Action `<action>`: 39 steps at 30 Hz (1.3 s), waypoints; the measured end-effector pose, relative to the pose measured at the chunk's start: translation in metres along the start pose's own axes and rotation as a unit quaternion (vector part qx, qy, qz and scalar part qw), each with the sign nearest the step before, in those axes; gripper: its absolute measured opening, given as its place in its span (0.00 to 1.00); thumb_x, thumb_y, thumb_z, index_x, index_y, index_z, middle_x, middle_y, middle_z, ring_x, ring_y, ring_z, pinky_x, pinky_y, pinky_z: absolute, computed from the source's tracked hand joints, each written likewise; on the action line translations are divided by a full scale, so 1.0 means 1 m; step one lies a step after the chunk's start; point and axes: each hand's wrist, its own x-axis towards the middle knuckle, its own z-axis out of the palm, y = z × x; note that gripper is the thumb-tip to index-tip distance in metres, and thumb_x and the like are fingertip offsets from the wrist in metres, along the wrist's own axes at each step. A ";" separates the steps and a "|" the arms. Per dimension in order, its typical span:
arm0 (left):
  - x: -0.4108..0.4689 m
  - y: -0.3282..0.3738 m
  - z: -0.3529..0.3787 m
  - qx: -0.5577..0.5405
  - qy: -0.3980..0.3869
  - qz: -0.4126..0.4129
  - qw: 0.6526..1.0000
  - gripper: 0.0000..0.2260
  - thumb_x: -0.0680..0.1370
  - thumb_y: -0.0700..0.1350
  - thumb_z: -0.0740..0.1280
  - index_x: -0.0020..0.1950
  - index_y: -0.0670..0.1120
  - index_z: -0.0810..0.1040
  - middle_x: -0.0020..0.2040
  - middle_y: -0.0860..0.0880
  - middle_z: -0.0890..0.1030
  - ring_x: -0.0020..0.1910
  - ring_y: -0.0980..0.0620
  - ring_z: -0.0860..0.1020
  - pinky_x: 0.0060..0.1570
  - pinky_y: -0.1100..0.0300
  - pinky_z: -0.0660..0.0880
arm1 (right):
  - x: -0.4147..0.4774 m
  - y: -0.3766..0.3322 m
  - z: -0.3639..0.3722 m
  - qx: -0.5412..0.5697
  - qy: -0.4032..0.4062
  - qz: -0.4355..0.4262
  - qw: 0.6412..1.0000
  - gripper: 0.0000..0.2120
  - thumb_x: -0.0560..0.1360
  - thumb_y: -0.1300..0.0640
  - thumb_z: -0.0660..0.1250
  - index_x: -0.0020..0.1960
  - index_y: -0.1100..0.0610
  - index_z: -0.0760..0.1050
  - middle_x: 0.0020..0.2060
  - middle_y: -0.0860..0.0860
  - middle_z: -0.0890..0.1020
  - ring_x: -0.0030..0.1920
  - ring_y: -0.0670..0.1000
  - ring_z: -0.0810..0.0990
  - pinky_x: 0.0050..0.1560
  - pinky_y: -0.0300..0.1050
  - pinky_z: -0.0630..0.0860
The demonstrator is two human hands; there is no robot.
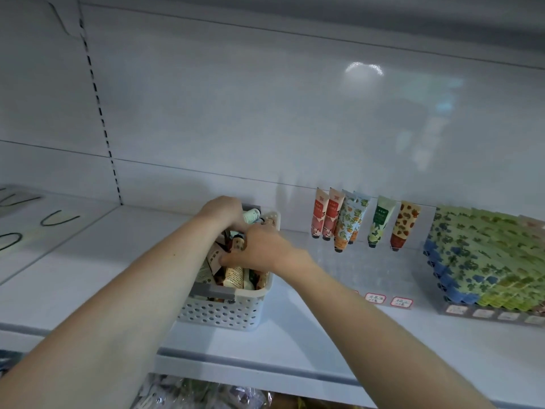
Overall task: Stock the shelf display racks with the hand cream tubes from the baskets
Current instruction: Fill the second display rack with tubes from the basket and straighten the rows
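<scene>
A small basket point(224, 309) of pale grey plastic, with walls pierced by round holes and a darker grey handle, is seen at the centre of the frame on a smooth white metal shelf point(88, 261). It is filled with hand cream tubes point(234, 277), soft flattened shapes with printed paper-like patterns, lying in disorder; their small writing cannot be read. The left hand point(221, 211) is bent over the far end of the basket with fingers curled down among the tubes, and it cannot be told whether something is gripped. A cream tube point(237, 245) with a dark cap is pinched between thumb and fingers of the right hand point(261, 246). To the right of centre a display rack point(368, 270) of clear plastic is placed, where six tubes are standing cap down at its back: two red, two with orange flowers, one green, one brown-spotted. Two red-bordered price labels point(375, 298) are fixed on its front, too blurred for reading. At the right edge a second rack point(483, 255) is packed with green and blue patterned tubes. A glossy white back panel point(265, 113) is seen behind.
</scene>
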 end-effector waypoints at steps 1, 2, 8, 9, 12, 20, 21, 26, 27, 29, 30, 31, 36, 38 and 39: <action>-0.001 0.002 -0.001 0.019 0.003 0.005 1.000 0.15 0.75 0.51 0.66 0.52 0.41 0.77 0.41 0.47 0.75 0.42 0.48 0.74 0.41 0.59 0.69 | 0.000 -0.001 0.000 -0.006 0.002 -0.002 1.000 0.24 0.70 0.46 0.70 0.62 0.55 0.72 0.35 0.51 0.75 0.41 0.51 0.77 0.39 0.44 0.75; -0.001 0.004 -0.003 0.038 0.008 0.009 0.999 0.13 0.75 0.50 0.65 0.52 0.41 0.76 0.42 0.48 0.75 0.42 0.48 0.73 0.41 0.59 0.69 | -0.001 -0.002 -0.001 -0.012 -0.005 0.000 1.000 0.23 0.70 0.47 0.69 0.61 0.56 0.72 0.36 0.51 0.75 0.42 0.51 0.77 0.40 0.44 0.75; -0.002 0.012 -0.008 0.151 0.054 0.014 0.987 0.09 0.75 0.43 0.65 0.55 0.46 0.76 0.53 0.48 0.78 0.49 0.48 0.76 0.43 0.59 0.70 | -0.004 -0.006 -0.005 0.014 -0.048 0.029 0.998 0.14 0.72 0.51 0.67 0.34 0.57 0.68 0.30 0.51 0.75 0.33 0.51 0.78 0.38 0.45 0.78; -0.002 0.013 -0.008 0.159 0.057 0.019 0.985 0.09 0.75 0.42 0.64 0.55 0.46 0.76 0.54 0.48 0.78 0.52 0.48 0.77 0.44 0.59 0.70 | -0.005 -0.007 -0.005 0.020 -0.046 0.031 0.998 0.14 0.72 0.52 0.66 0.33 0.57 0.68 0.30 0.52 0.75 0.34 0.51 0.78 0.39 0.45 0.78; -0.004 0.008 -0.012 0.139 0.076 0.027 0.987 0.08 0.76 0.41 0.63 0.54 0.44 0.76 0.46 0.49 0.77 0.48 0.47 0.76 0.39 0.60 0.67 | -0.009 -0.006 -0.005 0.084 -0.034 0.051 0.995 0.15 0.73 0.56 0.65 0.30 0.57 0.67 0.25 0.51 0.74 0.31 0.53 0.78 0.32 0.41 0.76; -0.033 -0.031 -0.018 -0.236 0.137 -0.018 0.962 0.08 0.75 0.43 0.67 0.45 0.40 0.71 0.39 0.45 0.73 0.32 0.52 0.71 0.27 0.61 0.65 | -0.024 0.004 -0.014 0.290 0.027 0.071 0.954 0.13 0.77 0.57 0.61 0.39 0.66 0.74 0.40 0.62 0.82 0.25 0.47 0.78 0.27 0.35 0.78; -0.039 -0.034 -0.019 -0.285 0.144 -0.025 0.947 0.09 0.74 0.43 0.68 0.47 0.40 0.71 0.41 0.45 0.74 0.32 0.52 0.72 0.27 0.61 0.68 | -0.026 0.006 -0.013 0.309 0.038 0.073 0.948 0.13 0.77 0.57 0.61 0.40 0.65 0.73 0.42 0.63 0.82 0.29 0.48 0.79 0.30 0.37 0.78; -0.084 -0.038 -0.016 -0.604 0.143 0.002 0.784 0.14 0.72 0.38 0.71 0.56 0.38 0.74 0.46 0.43 0.81 0.40 0.48 0.82 0.37 0.55 0.81 | -0.044 0.015 -0.013 0.400 0.110 0.049 0.909 0.03 0.77 0.60 0.61 0.45 0.58 0.71 0.42 0.57 0.80 0.41 0.55 0.81 0.48 0.52 0.80; -0.096 -0.035 -0.016 -0.661 0.123 0.012 0.740 0.15 0.73 0.38 0.70 0.58 0.39 0.73 0.47 0.43 0.82 0.38 0.50 0.83 0.34 0.58 0.80 | -0.049 0.017 -0.014 0.413 0.121 0.040 0.902 0.02 0.76 0.61 0.62 0.48 0.58 0.71 0.42 0.56 0.79 0.43 0.54 0.80 0.49 0.53 0.79; -0.117 -0.027 -0.015 -0.735 0.086 0.037 0.672 0.13 0.74 0.38 0.69 0.58 0.42 0.73 0.48 0.44 0.82 0.37 0.53 0.83 0.32 0.63 0.79 | -0.060 0.020 -0.015 0.432 0.129 0.025 0.892 0.08 0.76 0.63 0.63 0.54 0.57 0.69 0.42 0.54 0.79 0.42 0.51 0.80 0.49 0.50 0.79; -0.127 -0.023 -0.015 -0.754 0.074 0.047 0.651 0.12 0.74 0.38 0.68 0.57 0.44 0.73 0.47 0.45 0.82 0.37 0.54 0.83 0.34 0.64 0.79 | -0.066 0.021 -0.016 0.437 0.130 0.019 0.890 0.10 0.75 0.63 0.63 0.55 0.56 0.69 0.42 0.54 0.79 0.41 0.50 0.80 0.48 0.48 0.79; -0.136 -0.019 -0.013 -0.767 0.064 0.053 0.636 0.11 0.75 0.38 0.68 0.56 0.45 0.74 0.46 0.47 0.83 0.37 0.55 0.83 0.35 0.63 0.80 | -0.072 0.021 -0.017 0.442 0.129 0.014 0.888 0.10 0.76 0.63 0.63 0.56 0.56 0.69 0.42 0.54 0.80 0.41 0.49 0.80 0.48 0.48 0.79; -0.166 0.007 0.001 -0.776 0.027 0.066 0.627 0.10 0.74 0.42 0.68 0.54 0.50 0.76 0.42 0.52 0.84 0.41 0.56 0.82 0.40 0.59 0.78 | -0.098 0.028 -0.023 0.429 0.131 -0.016 0.894 0.07 0.76 0.61 0.64 0.51 0.51 0.73 0.41 0.51 0.81 0.42 0.47 0.80 0.45 0.42 0.78; -0.173 0.016 0.006 -0.776 0.019 0.069 0.627 0.11 0.73 0.42 0.69 0.55 0.51 0.76 0.46 0.52 0.84 0.44 0.55 0.81 0.40 0.59 0.76 | -0.109 0.031 -0.027 0.425 0.130 -0.030 0.895 0.07 0.77 0.60 0.63 0.50 0.48 0.73 0.39 0.47 0.81 0.39 0.43 0.81 0.42 0.36 0.78; -0.175 0.020 0.008 -0.773 0.020 0.071 0.630 0.12 0.73 0.42 0.69 0.55 0.51 0.76 0.47 0.51 0.83 0.44 0.55 0.81 0.41 0.59 0.76 | -0.114 0.034 -0.029 0.431 0.129 -0.031 0.893 0.08 0.78 0.60 0.62 0.50 0.47 0.73 0.39 0.47 0.80 0.39 0.44 0.81 0.43 0.38 0.79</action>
